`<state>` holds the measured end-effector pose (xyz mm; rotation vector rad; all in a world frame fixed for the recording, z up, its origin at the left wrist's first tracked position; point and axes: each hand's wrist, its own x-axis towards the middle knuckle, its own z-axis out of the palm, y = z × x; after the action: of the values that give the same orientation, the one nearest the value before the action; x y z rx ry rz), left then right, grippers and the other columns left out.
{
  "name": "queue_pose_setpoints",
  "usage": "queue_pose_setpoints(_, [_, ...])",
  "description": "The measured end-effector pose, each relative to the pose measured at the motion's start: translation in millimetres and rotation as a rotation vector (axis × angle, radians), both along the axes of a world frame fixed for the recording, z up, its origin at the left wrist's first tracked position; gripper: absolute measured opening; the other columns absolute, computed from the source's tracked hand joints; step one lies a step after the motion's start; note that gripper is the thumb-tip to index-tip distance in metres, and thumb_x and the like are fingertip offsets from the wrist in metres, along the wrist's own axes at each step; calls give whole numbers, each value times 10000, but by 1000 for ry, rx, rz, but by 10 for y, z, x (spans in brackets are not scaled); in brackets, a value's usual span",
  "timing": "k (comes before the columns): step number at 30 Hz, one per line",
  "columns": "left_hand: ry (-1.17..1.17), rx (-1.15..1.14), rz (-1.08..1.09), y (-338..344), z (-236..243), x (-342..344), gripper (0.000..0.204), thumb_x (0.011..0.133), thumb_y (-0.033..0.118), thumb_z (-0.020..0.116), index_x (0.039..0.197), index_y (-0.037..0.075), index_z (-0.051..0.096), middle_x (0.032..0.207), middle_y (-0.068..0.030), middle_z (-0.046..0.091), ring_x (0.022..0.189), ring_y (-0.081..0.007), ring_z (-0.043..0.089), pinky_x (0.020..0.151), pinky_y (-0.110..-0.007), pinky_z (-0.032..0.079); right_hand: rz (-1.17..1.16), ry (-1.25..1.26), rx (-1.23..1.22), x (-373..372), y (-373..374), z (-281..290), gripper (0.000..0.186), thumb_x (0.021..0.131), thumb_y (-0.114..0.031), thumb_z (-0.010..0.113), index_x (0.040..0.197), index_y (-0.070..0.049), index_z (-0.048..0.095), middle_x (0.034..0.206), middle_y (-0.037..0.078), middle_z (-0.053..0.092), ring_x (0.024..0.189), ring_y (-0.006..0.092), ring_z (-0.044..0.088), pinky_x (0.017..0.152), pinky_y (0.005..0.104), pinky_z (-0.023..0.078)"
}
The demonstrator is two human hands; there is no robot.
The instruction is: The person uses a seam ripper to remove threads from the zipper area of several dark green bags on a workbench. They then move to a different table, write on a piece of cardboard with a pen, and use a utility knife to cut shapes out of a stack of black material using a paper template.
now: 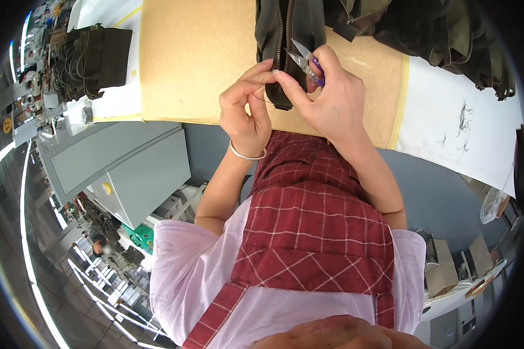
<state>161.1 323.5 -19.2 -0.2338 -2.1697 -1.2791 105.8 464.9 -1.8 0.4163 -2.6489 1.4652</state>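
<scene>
A dark bag [306, 23] with a long metal zipper [280, 35] lies on the tan board in front of me, its narrow end toward my body. At that end my left hand [244, 107] is closed in a pinch on a thin dark thread [264, 100], its fingertips beside the zipper. My right hand [339, 102] holds small scissors [304, 60] with purple handles, the blades apart and pointing away to the left over the bag. The right thumb tip meets the left fingertips at the zipper. What lies between those tips is hidden.
The tan board [198, 64] is edged with yellow tape on a white table. More dark zippered bags [413, 29] are heaped at the far right, and a stack of dark pieces [99, 61] sits at the left. Thread scraps [463, 119] lie on the right. A grey cabinet [122, 168] stands below left.
</scene>
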Motion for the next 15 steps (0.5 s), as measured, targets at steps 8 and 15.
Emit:
queue_pose_setpoints(8, [109,-405,199,-5,115,23,119,832,12,585,855,117,533,920,-42,741,1108,-277,631,920,-446,429,-21,-66,240,-137,-59,253,440,786,-463,784,919,-108,560,678,43,656,585,278,675,546,399,530])
queue_pose_setpoints(15, [135,-572,158,56,58,-117,87,795,96,627,880,115,624,902,-11,684,1175,-217,601,1081,-469,375,82,-64,134,-133,176,324,275,871,-145,713,842,-27,466,590,84,437,521,188,417,516,347,373])
